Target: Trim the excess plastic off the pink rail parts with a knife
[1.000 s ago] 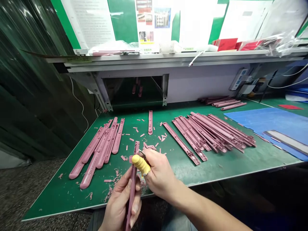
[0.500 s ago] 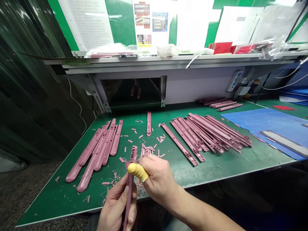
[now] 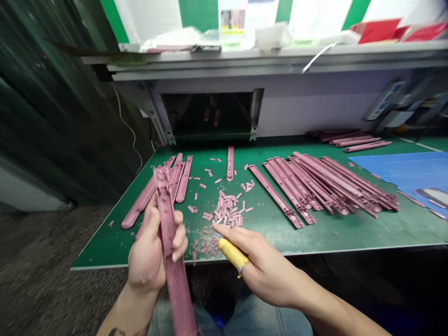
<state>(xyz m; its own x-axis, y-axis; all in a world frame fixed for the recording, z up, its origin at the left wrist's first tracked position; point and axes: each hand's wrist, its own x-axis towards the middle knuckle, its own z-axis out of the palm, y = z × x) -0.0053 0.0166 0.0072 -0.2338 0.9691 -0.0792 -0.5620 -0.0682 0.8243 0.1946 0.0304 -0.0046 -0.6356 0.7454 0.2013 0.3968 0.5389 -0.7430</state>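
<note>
My left hand (image 3: 154,252) is closed around a long pink plastic strip (image 3: 168,228), held tilted over the table's front edge with its ribbed, hollow side showing. My right hand (image 3: 266,266), its thumb in a yellow finger cot (image 3: 233,255), is apart from the strip, to its right. A thin, shiny blade-like tool (image 3: 217,236) shows between its thumb and fingers, mostly hidden. Small pink offcuts (image 3: 227,207) and curled shavings (image 3: 206,245) lie just beyond that hand.
Several pink strips (image 3: 184,179) lie at the left of the green table (image 3: 224,256). A single strip (image 3: 230,163) lies mid-table. A larger pile (image 3: 325,182) spreads to the right, near a blue sheet (image 3: 416,172). Above runs a metal shelf (image 3: 245,63).
My left hand has raised the strip and turned its hollow side into view. My right hand has come away from the strip to the right. The camera view has shifted.
</note>
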